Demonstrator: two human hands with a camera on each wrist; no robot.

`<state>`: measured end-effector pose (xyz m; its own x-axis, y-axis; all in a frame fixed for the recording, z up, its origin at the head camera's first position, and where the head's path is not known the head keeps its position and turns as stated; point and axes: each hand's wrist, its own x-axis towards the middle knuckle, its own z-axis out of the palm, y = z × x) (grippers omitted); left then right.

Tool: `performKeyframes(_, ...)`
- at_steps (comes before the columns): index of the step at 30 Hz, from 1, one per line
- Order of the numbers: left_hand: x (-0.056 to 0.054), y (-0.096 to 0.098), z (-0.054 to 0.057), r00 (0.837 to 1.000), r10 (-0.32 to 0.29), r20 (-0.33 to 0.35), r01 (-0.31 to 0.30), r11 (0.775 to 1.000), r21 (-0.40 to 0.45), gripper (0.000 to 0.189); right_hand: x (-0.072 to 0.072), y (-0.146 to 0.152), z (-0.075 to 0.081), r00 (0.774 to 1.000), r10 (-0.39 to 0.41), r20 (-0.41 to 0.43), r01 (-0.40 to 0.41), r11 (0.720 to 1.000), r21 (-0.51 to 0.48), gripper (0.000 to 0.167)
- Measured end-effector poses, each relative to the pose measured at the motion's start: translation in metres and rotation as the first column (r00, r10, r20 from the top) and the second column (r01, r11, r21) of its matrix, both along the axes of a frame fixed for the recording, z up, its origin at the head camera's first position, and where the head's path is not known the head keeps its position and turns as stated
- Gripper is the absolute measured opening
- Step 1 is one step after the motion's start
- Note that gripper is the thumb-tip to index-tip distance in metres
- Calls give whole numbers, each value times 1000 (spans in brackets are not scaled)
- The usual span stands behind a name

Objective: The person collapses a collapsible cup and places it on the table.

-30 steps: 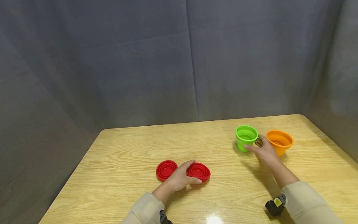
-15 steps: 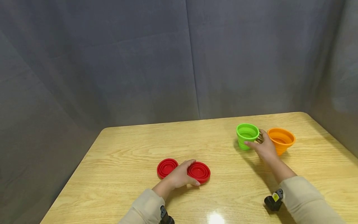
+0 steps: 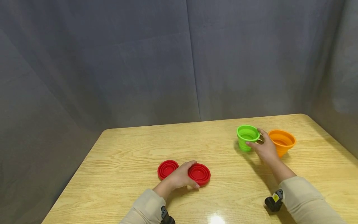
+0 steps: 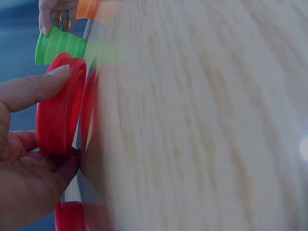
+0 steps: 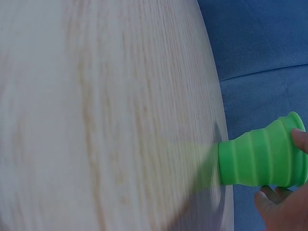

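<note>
Well in from the left edge of the desk [image 3: 128, 149], toward its front, the left red collapsible cup [image 3: 167, 169] lies folded flat, partly covered by the left hand [image 3: 180, 178]. That hand's fingers and thumb are parted to the width of the right red collapsible cup [image 3: 199, 174] and grip its rim from two sides; this cup is folded flat too, and whether its base touches the desk I cannot tell. Toward the back right corner the green collapsible cup [image 3: 246, 137] stands upright and extended, its base on the desk, held between the thumb and curled fingers of the right hand [image 3: 265, 150]. Nearest the right edge the orange collapsible cup [image 3: 282, 141] stands extended, partly hidden by that hand; whether they touch is unclear.

The step in hand looks like placing or steadying one cup with each hand. Letting go would call for parting the fingers evenly, with care on the right not to brush the orange collapsible cup.

Against a second ago, the right red collapsible cup, then tilted, looks level, and the left thumb sits lower at its edge; the other cups keep their places.
</note>
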<state>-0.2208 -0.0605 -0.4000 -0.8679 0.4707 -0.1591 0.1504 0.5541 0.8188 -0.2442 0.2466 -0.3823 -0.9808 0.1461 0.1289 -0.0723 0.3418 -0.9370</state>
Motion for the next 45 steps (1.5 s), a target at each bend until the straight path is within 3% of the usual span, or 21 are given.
performKeyframes(7,1,1,0,1000,-7,-15,6,999,-39,85,2,-2,-5,999,-37,-40,39,997,63,73)
performKeyframes(15,3,0,2,999,-30,-32,27,997,-70,84,4,-6,-7,995,-98,-35,99,995,28,67)
performKeyframes(23,1,0,6,999,-14,-34,11,996,-86,74,3,-9,-12,991,-130,-43,131,991,0,70)
performKeyframes(30,2,0,9,997,-12,-72,6,997,-80,70,6,-13,-17,994,-84,-66,83,996,-16,68)
performKeyframes(37,3,-2,14,997,12,-73,-13,1000,-18,69,-4,-10,-38,993,-53,-103,52,998,-19,64)
performKeyframes(45,9,-2,24,996,16,-89,-13,999,32,66,5,-22,-31,995,0,-102,-6,999,-53,61)
